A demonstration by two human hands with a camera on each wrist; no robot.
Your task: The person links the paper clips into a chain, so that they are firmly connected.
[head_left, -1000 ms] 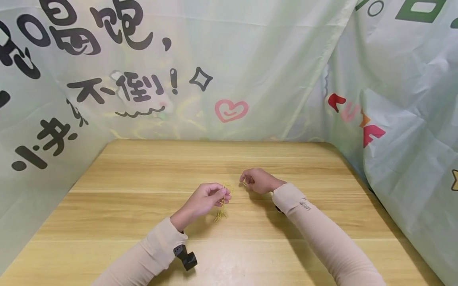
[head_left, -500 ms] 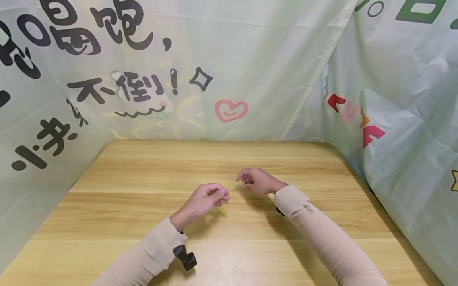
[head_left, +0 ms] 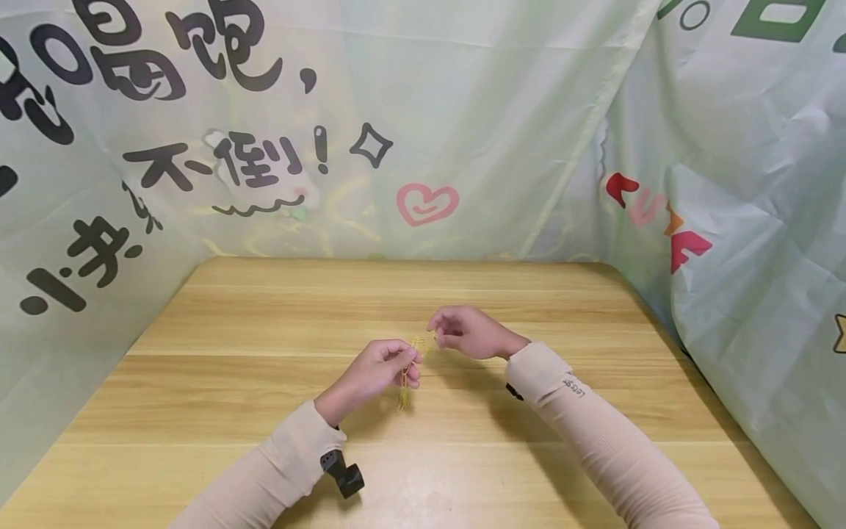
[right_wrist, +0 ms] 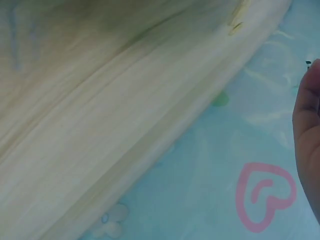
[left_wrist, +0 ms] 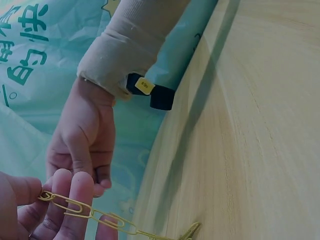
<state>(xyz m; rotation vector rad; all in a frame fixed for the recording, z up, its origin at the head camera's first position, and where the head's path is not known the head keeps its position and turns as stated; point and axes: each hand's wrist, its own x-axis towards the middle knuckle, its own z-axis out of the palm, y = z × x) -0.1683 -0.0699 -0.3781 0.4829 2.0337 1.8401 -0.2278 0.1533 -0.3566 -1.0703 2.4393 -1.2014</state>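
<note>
My left hand (head_left: 383, 364) pinches the upper end of a chain of linked yellow paper clips (left_wrist: 77, 206) between thumb and index finger. The chain (head_left: 405, 382) hangs down past the fingers over the table, and its lower clips bunch together. In the left wrist view the links cross in front of the fingers of the left hand (left_wrist: 50, 215). Close on the right, my right hand (head_left: 472, 334) pinches a small yellow paper clip (head_left: 434, 335) at its fingertips, near the chain's top. Only the edge of the right hand (right_wrist: 307, 135) shows in the right wrist view.
Both hands are above a wooden table (head_left: 264, 316). Pale green printed curtains (head_left: 489, 110) stand behind it and along both sides. A black wrist camera (head_left: 344, 476) is strapped at the left cuff.
My right hand has moved left with its paper clip, closer to the left hand. The left hand has hardly moved, and the hanging clips have swung slightly and bunched narrower.
</note>
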